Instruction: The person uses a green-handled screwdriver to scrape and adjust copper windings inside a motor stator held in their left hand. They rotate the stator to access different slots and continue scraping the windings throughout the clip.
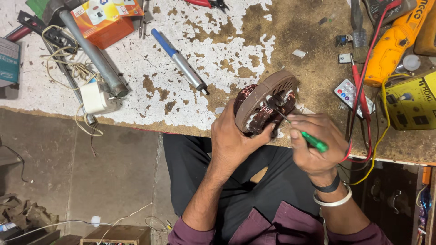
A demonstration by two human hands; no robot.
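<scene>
Gripping a brown motor stator [265,103] with copper windings in the left hand [236,140], fingers closing around its lower edge, tilting it up at the near edge of the workbench [290,50]. Pinching a green-handled screwdriver [305,135] in the right hand [313,145], fist closing around the handle, tip touching the windings near the centre of the stator. Wearing a black band and a white bangle [334,199] on the right wrist. Lying further back on the peeling white bench: a blue-handled tool [179,61], a grey metal pipe [95,56], an orange box [106,20]. Lying to the right: a small white remote [347,93], a yellow power tool [395,45], red and yellow leads [361,97].
</scene>
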